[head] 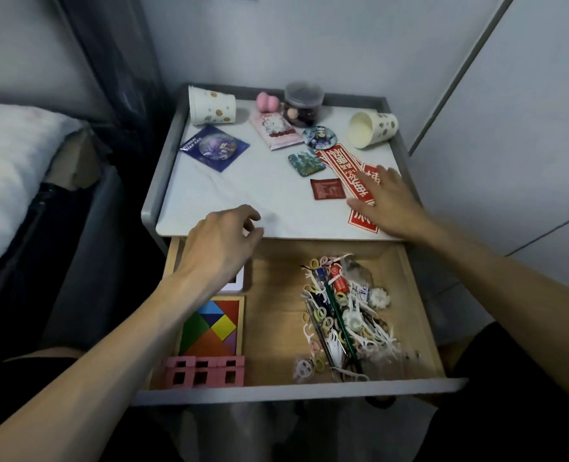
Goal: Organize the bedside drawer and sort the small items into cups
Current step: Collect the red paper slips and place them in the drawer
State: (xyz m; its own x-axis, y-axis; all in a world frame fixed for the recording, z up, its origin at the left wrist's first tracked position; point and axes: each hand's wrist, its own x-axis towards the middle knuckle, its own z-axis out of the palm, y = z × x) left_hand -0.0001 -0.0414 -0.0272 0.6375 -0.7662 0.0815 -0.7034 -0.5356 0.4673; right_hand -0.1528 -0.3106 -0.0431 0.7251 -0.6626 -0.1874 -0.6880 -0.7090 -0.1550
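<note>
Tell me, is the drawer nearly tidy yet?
Not nearly. Done: the drawer is open, and two paper cups are out on the tabletop, though both lie on their sides and the right one looks empty. In hand: the right hand rests flat on the red paper strips; the left hand hovers with loosely curled fingers, holding nothing. Left: the mixed pile of small items in the drawer is unsorted.

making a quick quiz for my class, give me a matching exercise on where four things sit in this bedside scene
1 tangram puzzle
2 red paper strips
3 pile of floss picks and hair ties
4 clear jar

A right side of the drawer
B under the right hand
C left side of the drawer
D back of the tabletop

Pairs: 1-C, 2-B, 3-A, 4-D
</note>
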